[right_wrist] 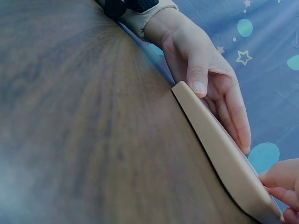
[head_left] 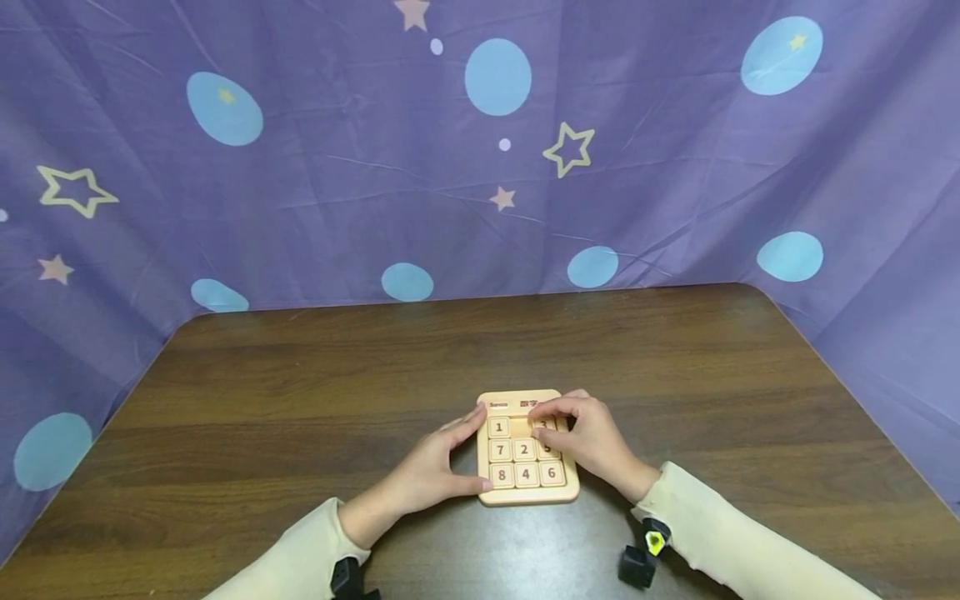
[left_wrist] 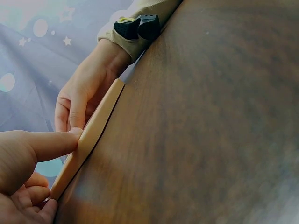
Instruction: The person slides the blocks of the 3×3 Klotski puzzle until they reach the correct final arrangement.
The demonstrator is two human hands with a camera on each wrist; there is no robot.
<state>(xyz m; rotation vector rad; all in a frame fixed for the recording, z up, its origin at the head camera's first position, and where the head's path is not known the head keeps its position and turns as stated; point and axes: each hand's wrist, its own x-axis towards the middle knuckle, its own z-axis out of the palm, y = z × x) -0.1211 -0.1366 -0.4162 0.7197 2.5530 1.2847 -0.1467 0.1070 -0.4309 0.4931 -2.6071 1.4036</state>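
A pale wooden sliding number puzzle (head_left: 525, 497) lies on the table in the head view. Its tiles read 1 and 3 in the top row, with a gap between them, then 7, 2, 5, then 8, 4, 6. My left hand (head_left: 427, 471) holds its left side, thumb at the lower corner and fingers up by the top corner. Over the top right reaches my right hand (head_left: 592, 433), index finger and thumb touching the 3 tile (head_left: 544, 424) beside the gap. The left wrist view shows the puzzle's edge (left_wrist: 93, 130) low against the table.
A dark brown wooden table (head_left: 337, 383) extends around the puzzle. Behind it hangs a purple curtain (head_left: 337, 200) with stars and blue dots. A black wrist camera (head_left: 637, 567) sits below the right sleeve, and another (head_left: 348, 577) is on the left.
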